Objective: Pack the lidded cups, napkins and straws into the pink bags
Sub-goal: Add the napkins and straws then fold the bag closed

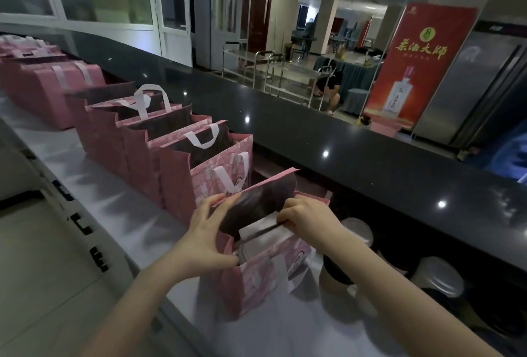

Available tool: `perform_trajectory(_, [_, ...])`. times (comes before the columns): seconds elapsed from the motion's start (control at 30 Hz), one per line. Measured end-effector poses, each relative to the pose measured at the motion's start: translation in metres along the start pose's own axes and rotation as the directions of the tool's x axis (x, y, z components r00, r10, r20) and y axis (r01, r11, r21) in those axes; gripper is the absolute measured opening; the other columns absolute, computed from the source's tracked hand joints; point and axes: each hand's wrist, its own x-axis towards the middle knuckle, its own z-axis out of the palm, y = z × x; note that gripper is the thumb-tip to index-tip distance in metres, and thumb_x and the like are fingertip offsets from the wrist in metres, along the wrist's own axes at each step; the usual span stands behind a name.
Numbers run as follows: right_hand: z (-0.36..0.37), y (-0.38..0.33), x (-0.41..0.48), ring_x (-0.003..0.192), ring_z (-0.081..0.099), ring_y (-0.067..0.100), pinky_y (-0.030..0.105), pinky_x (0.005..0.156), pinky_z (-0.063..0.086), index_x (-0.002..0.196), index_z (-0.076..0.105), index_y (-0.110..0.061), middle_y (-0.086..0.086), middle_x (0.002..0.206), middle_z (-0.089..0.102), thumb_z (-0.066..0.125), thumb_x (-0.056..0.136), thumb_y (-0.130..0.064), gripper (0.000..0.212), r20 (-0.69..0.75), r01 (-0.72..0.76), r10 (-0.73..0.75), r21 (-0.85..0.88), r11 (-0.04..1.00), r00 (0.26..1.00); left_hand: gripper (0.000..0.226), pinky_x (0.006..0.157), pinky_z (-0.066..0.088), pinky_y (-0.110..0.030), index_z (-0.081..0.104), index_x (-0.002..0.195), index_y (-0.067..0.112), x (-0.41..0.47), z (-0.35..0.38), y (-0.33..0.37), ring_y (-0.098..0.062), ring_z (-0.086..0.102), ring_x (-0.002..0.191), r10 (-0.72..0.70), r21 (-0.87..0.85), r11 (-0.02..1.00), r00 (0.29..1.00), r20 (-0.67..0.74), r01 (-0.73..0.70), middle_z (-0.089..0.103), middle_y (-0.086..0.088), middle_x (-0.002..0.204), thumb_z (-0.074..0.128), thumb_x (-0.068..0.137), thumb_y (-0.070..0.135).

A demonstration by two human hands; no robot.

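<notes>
The nearest pink bag (pixel 256 279) stands open on the white counter, with a lidded cup's top (pixel 242 252) just visible inside. My left hand (pixel 209 231) grips the bag's left rim and holds the mouth open. My right hand (pixel 306 221) pinches a white napkin with a thin dark straw (pixel 261 228) at the bag's right rim, partly inside the mouth. To the right of the bag stand lidded cups (pixel 358 232), (pixel 440 276), dark with pale lids, partly hidden by my right forearm.
A row of open pink bags (pixel 176 162) with white handles runs back to the left along the white counter (pixel 94 185). A raised black ledge (pixel 342 139) borders the far side. Beyond it are steel trolleys, a seated person and a red banner (pixel 410 65).
</notes>
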Motion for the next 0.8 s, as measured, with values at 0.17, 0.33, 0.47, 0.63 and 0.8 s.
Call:
perform_trajectory(0.17, [0.008, -0.008, 0.018, 0.098, 0.058, 0.017, 0.031, 0.079, 0.050, 0.103, 0.072, -0.026, -0.004, 0.102, 0.066, 0.063, 0.087, -0.014, 0.023, 0.143, 0.017, -0.008, -0.063, 0.998, 0.990, 0.110, 0.110, 0.029, -0.029, 0.014, 0.148, 0.050, 0.001, 0.005, 0.003, -0.004, 0.007, 0.139, 0.026, -0.006, 1.000, 0.999, 0.022, -0.026, 0.003, 0.027, 0.146, 0.078, 0.061, 0.031])
perform_trajectory(0.33, [0.017, -0.003, 0.023, 0.107, 0.057, 0.017, 0.033, 0.083, 0.050, 0.119, 0.065, -0.027, -0.004, 0.113, 0.064, 0.063, 0.086, -0.012, 0.037, 0.133, -0.031, 0.037, -0.048, 0.998, 0.990, 0.107, 0.107, 0.027, -0.026, 0.016, 0.144, 0.055, 0.003, 0.007, 0.001, -0.002, 0.006, 0.138, 0.036, -0.035, 0.999, 0.999, -0.006, -0.037, 0.004, 0.028, 0.144, 0.079, 0.061, 0.030])
perform_trajectory(0.47, [0.016, 0.005, 0.011, 0.108, 0.056, 0.016, 0.033, 0.084, 0.049, 0.123, 0.061, -0.028, -0.006, 0.115, 0.062, 0.065, 0.087, -0.027, 0.037, 0.028, -0.063, 0.064, -0.014, 0.998, 0.998, 0.108, 0.106, 0.025, -0.026, 0.018, 0.144, 0.055, 0.002, 0.007, 0.000, 0.002, 0.007, 0.136, 0.030, -0.058, 0.998, 0.999, -0.034, -0.032, 0.007, 0.029, 0.143, 0.079, 0.056, 0.038])
perform_trajectory(0.63, [0.000, 0.023, -0.020, 0.129, 0.042, 0.016, 0.037, 0.110, 0.028, 0.116, 0.066, -0.031, -0.007, 0.136, 0.052, 0.051, 0.089, -0.056, 0.039, -0.138, -0.134, 0.136, 0.025, 0.991, 0.981, 0.098, 0.110, 0.029, -0.029, 0.026, 0.145, 0.048, 0.007, 0.006, -0.007, -0.004, 0.019, 0.135, 0.010, -0.066, 0.998, 0.996, -0.089, -0.016, 0.017, 0.023, 0.140, 0.080, 0.067, 0.023])
perform_trajectory(0.8, [-0.016, 0.036, -0.043, 0.144, 0.014, 0.012, 0.043, 0.120, 0.002, 0.105, 0.066, -0.036, -0.014, 0.149, 0.031, 0.064, 0.080, -0.057, 0.033, 0.073, -0.190, 0.182, 0.120, 0.975, 0.981, 0.072, 0.101, 0.042, -0.031, 0.046, 0.138, 0.034, 0.021, -0.004, -0.019, -0.010, 0.046, 0.116, -0.025, -0.103, 0.995, 0.970, -0.242, 0.000, 0.042, 0.006, 0.123, 0.074, 0.075, 0.009])
